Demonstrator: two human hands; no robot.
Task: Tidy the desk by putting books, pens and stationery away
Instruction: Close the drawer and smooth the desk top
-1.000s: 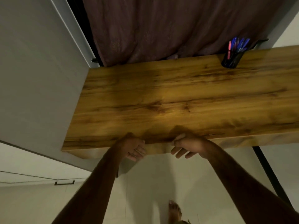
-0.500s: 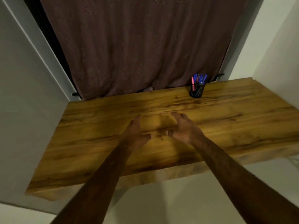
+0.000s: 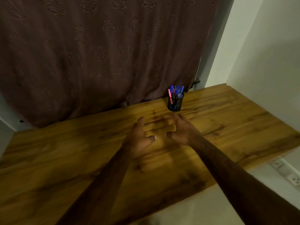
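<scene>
Hands are hovering over a wooden desk (image 3: pixel 65 151): the left hand (image 3: pixel 141 140) is hanging loosely spread, fingers relaxed, holding nothing. Farther back, a black mesh cup (image 3: pixel 175 103) is standing upright near the desk's back edge, carrying blue pens (image 3: pixel 177 90). The right hand (image 3: pixel 183 130) is hanging equally slack and empty, with the thumbs pointing toward each other, apart.

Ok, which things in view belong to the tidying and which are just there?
Job: desk; black mesh pen holder; pens standing in it; left hand and right hand, both empty.
Just there: brown curtain; wall sockets; white wall.
</scene>
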